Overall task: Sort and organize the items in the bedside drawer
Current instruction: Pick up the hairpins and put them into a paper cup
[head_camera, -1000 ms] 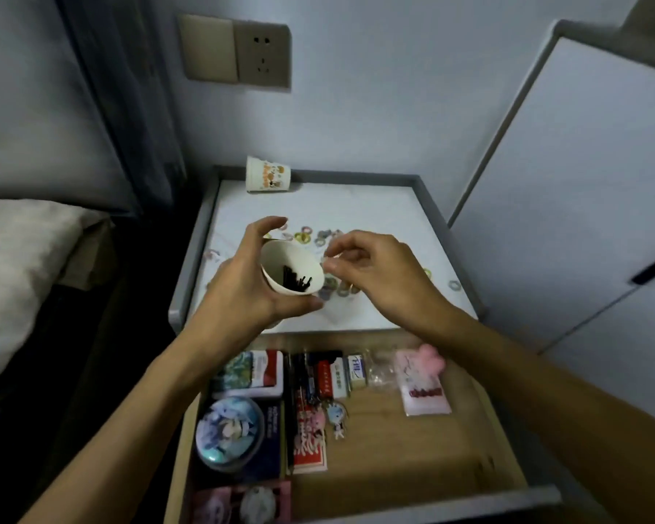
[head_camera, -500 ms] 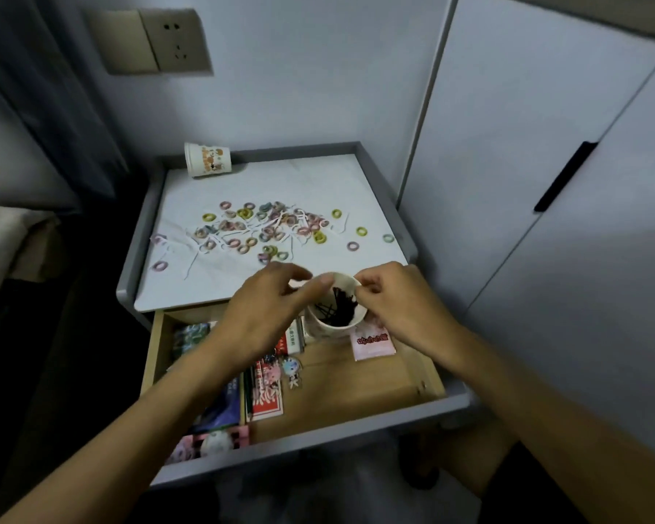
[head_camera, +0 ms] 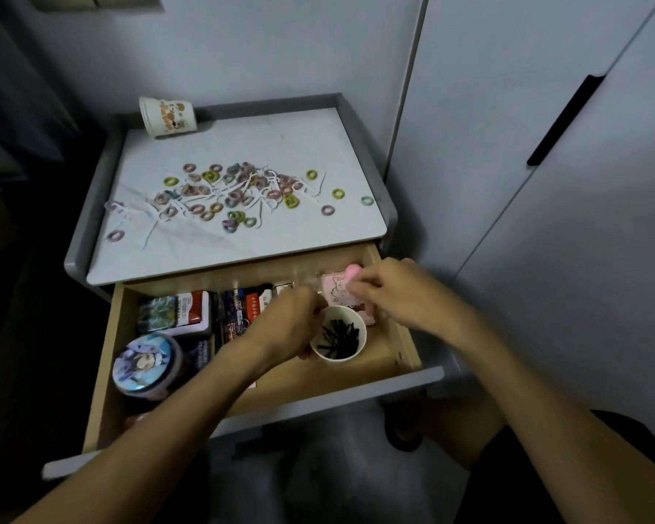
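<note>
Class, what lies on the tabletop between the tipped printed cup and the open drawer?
Scattered small coloured rings and thin white picks, seen in the head view.

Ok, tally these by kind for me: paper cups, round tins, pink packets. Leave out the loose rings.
Paper cups: 2, the tipped cup on the nightstand top and the cup of black pieces held by the left hand over the drawer.
Round tins: 1, the round tin.
Pink packets: 1, the pink packet.
Total: 4.
</note>
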Tool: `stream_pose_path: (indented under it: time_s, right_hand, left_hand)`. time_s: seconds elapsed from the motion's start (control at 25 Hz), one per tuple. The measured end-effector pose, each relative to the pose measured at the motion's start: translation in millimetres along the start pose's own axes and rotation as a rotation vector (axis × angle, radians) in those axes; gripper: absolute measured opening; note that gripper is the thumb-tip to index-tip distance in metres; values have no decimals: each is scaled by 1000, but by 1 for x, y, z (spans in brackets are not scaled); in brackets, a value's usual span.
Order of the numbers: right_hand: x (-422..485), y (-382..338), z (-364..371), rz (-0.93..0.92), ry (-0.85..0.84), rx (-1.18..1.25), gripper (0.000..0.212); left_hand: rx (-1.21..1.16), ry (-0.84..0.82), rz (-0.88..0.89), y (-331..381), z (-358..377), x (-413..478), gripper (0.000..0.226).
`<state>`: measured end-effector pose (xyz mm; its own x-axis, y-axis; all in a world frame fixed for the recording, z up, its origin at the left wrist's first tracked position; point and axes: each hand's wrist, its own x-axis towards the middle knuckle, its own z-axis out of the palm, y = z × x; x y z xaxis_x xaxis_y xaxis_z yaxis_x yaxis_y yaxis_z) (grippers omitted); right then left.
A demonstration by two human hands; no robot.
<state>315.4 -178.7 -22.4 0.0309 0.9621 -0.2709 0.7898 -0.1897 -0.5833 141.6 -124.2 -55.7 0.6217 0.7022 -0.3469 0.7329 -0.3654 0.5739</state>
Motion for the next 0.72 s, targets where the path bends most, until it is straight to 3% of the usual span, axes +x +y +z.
stream_pose_path:
  time_s: [0.2,0.36,0.72]
  right_hand:
    - [4,19,-9,91,97,-116,29]
    - [10,24,-8,148,98,-136,32]
    - [15,23,-3,145,87,-169,28]
  left_hand:
    - [55,-34,-24,-3,40,23,21]
    - [73,-6,-20,-1,59,35,22]
    - [-8,-117,22,14,61,35,26]
